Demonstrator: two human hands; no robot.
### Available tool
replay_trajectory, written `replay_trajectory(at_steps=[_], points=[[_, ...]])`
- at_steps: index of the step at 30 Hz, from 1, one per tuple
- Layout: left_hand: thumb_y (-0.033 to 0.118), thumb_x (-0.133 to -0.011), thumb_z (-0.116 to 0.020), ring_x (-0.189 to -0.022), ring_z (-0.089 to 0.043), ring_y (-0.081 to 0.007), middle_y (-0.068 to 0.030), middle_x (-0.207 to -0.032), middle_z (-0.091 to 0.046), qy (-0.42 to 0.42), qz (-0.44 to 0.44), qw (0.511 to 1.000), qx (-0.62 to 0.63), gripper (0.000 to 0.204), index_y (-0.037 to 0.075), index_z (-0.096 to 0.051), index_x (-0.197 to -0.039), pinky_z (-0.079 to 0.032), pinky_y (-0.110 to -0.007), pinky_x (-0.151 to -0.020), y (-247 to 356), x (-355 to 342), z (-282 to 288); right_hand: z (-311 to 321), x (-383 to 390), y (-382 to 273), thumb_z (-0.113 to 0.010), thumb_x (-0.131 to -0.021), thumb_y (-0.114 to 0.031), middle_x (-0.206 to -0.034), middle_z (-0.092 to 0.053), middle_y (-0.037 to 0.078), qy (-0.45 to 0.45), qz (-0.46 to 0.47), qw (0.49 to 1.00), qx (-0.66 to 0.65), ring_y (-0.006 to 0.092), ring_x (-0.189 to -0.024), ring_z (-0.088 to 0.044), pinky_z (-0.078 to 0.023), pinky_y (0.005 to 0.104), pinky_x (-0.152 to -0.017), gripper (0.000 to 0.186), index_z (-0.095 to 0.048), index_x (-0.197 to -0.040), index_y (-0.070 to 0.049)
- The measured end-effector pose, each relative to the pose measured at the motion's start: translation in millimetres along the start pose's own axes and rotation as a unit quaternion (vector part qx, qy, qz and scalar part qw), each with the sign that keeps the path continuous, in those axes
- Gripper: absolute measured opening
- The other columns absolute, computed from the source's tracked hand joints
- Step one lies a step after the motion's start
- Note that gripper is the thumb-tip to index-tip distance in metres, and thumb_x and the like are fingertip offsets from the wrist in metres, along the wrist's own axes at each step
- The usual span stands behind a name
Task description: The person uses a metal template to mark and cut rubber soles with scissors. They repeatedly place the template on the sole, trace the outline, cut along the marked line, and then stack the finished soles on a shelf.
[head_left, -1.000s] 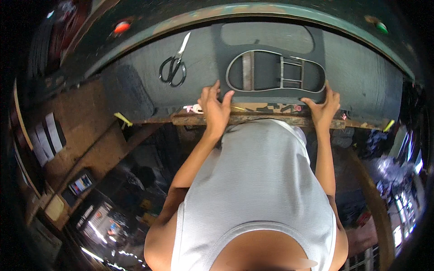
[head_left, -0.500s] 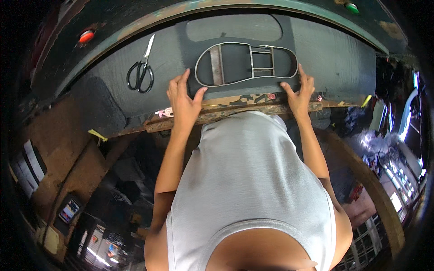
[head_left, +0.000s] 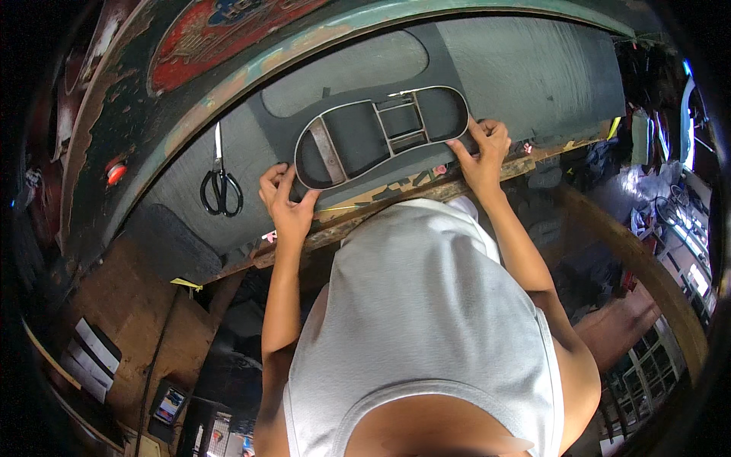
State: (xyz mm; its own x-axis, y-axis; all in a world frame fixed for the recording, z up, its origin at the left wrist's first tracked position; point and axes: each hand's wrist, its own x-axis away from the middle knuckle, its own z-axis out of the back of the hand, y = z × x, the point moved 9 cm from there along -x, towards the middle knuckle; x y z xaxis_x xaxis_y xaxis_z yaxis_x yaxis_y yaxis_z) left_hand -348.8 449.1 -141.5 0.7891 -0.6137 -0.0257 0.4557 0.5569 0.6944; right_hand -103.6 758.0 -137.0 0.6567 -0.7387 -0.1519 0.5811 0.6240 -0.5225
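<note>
A metal outline cutting die (head_left: 330, 151), shaped like a sole with crossbars inside, lies on dark sheet material (head_left: 277, 124) that has a rounded cutout above it. My left hand (head_left: 286, 202) is at the die's left end, thumb and fingertips curled against its edge. Around the right end, my right hand (head_left: 482, 156) has thumb and fingers closed on the rim. Black-handled scissors (head_left: 221, 183) lie left of the die on the grey work surface (head_left: 533, 76).
A curved, chipped machine beam (head_left: 358, 15) with a red button (head_left: 116, 172) arches behind the surface. A wooden ledge (head_left: 525, 164) runs along its front. At lower left are a brown board (head_left: 145, 305), white strips (head_left: 91, 358) and a phone (head_left: 170, 404).
The view has swung, so the bench now slants up to the right. My right thumb and fingers have come in onto the die's rim; my left fingers stay by its left end.
</note>
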Motion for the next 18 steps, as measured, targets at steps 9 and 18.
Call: replay_trajectory(at_steps=[9, 18], points=[[0.011, -0.069, -0.088, -0.114, -0.051, -0.0310, -0.0133, -0.129, -0.055, 0.017, -0.022, 1.000, 0.001, 0.058, 0.004, -0.070, -0.123, -0.038, -0.042, -0.101, 4, 0, 2, 2, -3, -2, -0.085, -0.074, -0.043, -0.100, -0.056, 0.008, 0.001, -0.010, 1.000, -0.008, 0.0260, -0.098, -0.050, -0.035, 0.0408, -0.088, 0.059, -0.074, -0.126, -0.018], [0.004, -0.095, -0.067, -0.103, -0.061, -0.0201, -0.0127, -0.122, -0.062, -0.008, 0.036, 0.994, 0.107, 0.048, 0.002, -0.057, -0.141, -0.048, -0.033, -0.096, 3, -20, 46, 52, -37, 14, -0.080, -0.085, -0.025, -0.107, -0.057, 0.011, 0.009, -0.018, 0.994, -0.110, 0.0286, -0.109, -0.054, -0.040, 0.0402, -0.103, 0.052, -0.067, -0.133, -0.010]])
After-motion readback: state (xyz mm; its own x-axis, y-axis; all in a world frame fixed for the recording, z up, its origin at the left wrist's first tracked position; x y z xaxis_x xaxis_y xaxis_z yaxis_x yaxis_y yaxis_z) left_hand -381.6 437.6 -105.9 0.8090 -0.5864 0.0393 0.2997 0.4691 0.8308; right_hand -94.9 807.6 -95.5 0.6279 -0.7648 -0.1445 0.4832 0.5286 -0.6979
